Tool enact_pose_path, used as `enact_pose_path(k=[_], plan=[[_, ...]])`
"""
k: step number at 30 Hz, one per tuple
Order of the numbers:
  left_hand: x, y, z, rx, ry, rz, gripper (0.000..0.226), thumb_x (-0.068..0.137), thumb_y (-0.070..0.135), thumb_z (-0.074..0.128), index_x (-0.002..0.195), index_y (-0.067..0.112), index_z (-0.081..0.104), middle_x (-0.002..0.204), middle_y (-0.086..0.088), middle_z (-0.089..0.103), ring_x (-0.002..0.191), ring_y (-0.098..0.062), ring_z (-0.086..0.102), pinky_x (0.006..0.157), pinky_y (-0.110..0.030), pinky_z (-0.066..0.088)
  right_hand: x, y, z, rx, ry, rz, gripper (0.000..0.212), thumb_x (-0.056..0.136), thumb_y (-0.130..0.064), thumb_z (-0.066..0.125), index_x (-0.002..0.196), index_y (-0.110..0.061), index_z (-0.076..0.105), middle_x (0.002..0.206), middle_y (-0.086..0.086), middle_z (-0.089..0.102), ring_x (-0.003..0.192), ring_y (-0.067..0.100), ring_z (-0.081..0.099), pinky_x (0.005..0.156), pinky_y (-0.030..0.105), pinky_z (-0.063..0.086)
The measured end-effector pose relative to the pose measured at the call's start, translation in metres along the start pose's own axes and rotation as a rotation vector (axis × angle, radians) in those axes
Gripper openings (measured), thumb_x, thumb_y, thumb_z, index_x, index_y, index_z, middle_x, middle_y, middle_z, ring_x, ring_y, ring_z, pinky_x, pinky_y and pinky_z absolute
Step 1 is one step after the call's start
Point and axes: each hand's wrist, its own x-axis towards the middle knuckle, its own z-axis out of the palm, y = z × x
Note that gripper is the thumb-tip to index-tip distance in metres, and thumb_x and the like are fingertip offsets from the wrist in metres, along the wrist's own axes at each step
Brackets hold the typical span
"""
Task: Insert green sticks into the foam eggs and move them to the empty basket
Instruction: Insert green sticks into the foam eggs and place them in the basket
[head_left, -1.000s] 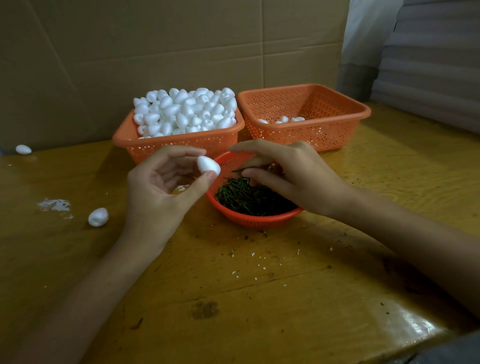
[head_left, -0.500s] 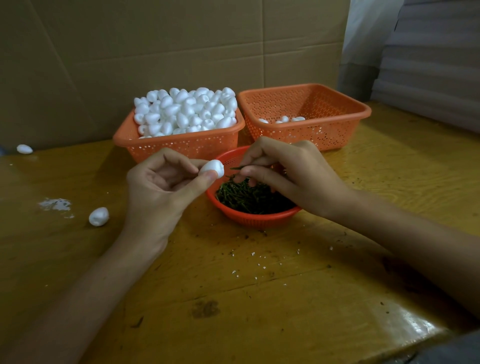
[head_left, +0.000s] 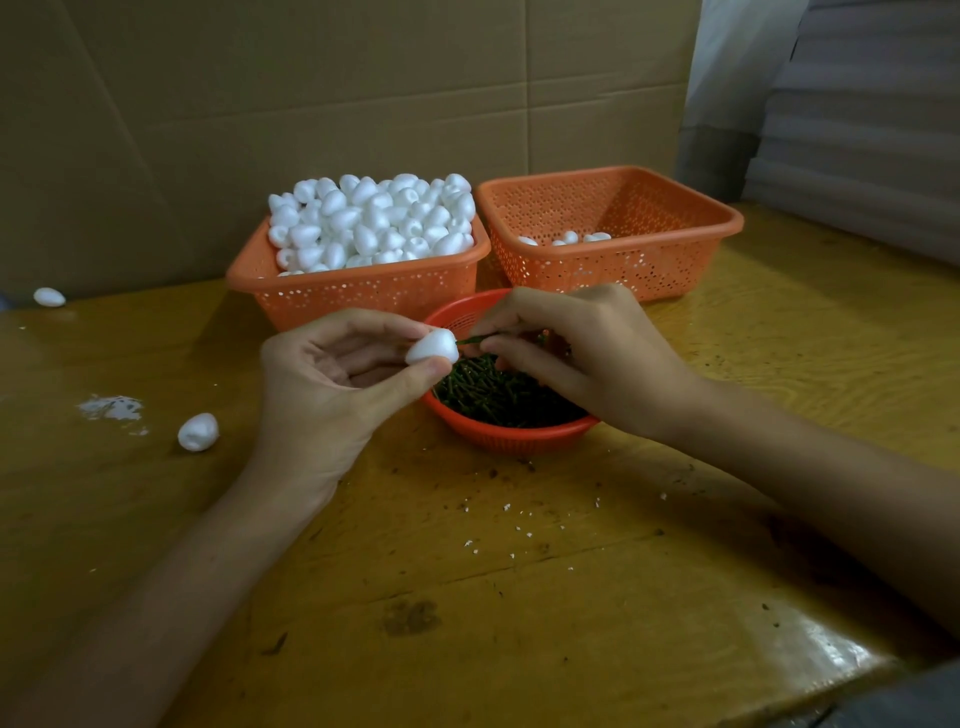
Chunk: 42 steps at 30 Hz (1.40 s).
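My left hand (head_left: 332, 384) pinches a white foam egg (head_left: 432, 347) between thumb and fingertips, just left of the round red bowl (head_left: 511, 435) of green sticks. My right hand (head_left: 582, 353) pinches a green stick (head_left: 471, 340) whose tip meets the egg's right end. Behind stands an orange basket (head_left: 363, 296) heaped with foam eggs. To its right is a second orange basket (head_left: 670, 260) with a few eggs on its bottom.
Two loose eggs lie on the wooden table: one (head_left: 197, 431) left of my left hand, another (head_left: 49, 297) by the cardboard wall at far left. White crumbs (head_left: 111, 408) and dark specks dot the table. Cardboard stands behind the baskets.
My right hand lifted a stick out of the bowl and brought it left to the egg. The left hand moved the egg slightly right toward it, so stick and egg now meet.
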Motion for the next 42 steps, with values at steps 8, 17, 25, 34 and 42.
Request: enact_pose_path(k=[8,17,25,34,42], plan=[[-0.002,-0.001,0.003,0.047,0.017,-0.006,0.026,0.075,0.010,0.091,0.097,0.008,0.077,0.099,-0.003,0.082,0.091,-0.022,0.080,0.079,-0.024,0.062,0.000,0.000,0.000,-0.071,0.033,-0.076,0.018,0.103,-0.023,0.068,0.114,-0.015,0.079,0.105,-0.004,0.079,0.097,0.012,0.075,0.077,0.038,0.059],[-0.001,0.000,0.001,0.017,0.027,0.010,0.026,0.076,0.012,0.092,0.098,0.013,0.079,0.099,-0.004,0.082,0.088,-0.027,0.081,0.077,-0.029,0.064,-0.001,-0.006,0.002,-0.058,0.023,-0.005,0.021,0.103,-0.027,0.066,0.113,-0.009,0.068,0.104,-0.009,0.079,0.094,0.014,0.077,0.071,0.043,0.059],[-0.006,0.001,0.006,0.028,-0.015,-0.010,0.026,0.075,0.010,0.091,0.098,0.010,0.078,0.097,-0.003,0.083,0.089,-0.023,0.081,0.078,-0.027,0.064,-0.002,-0.005,0.002,-0.060,-0.028,-0.017,0.023,0.104,-0.031,0.061,0.111,-0.011,0.069,0.097,-0.005,0.079,0.086,0.019,0.077,0.067,0.046,0.058],[-0.008,0.005,0.009,0.132,-0.044,0.058,0.026,0.077,0.008,0.089,0.100,0.007,0.078,0.099,-0.001,0.082,0.092,-0.019,0.080,0.082,-0.027,0.063,-0.002,-0.005,0.003,0.012,-0.059,0.003,0.012,0.101,-0.022,0.068,0.106,-0.010,0.070,0.093,-0.008,0.078,0.087,0.013,0.076,0.070,0.042,0.058],[-0.010,0.005,0.014,0.069,0.006,0.040,0.033,0.078,0.007,0.089,0.107,0.010,0.076,0.104,-0.002,0.082,0.095,-0.021,0.080,0.083,-0.028,0.063,0.002,-0.006,0.001,0.149,-0.100,0.112,0.014,0.095,-0.021,0.076,0.101,-0.010,0.073,0.089,-0.014,0.077,0.084,-0.004,0.072,0.076,0.028,0.057]])
